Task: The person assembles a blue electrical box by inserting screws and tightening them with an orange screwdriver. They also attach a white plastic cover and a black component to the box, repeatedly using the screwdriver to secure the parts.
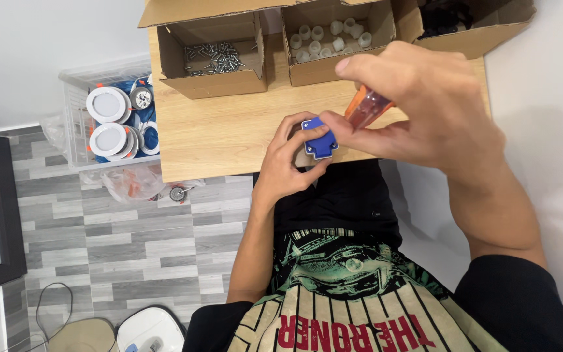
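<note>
My left hand [288, 163] grips a small blue plastic part [319, 138] at the front edge of the wooden table [229, 130]. My right hand [418, 104] holds a screwdriver with a clear orange handle [367, 107], tilted down toward the blue part; its tip is hidden behind the part and my fingers. The two hands meet over the table edge, above my lap.
Open cardboard boxes stand at the back of the table: one with metal screws [213, 57], one with small white plastic pieces [327, 38], one with dark parts [447, 16]. A clear bin of round white lamps [109, 117] sits on the floor at left, beside a plastic bag [128, 182].
</note>
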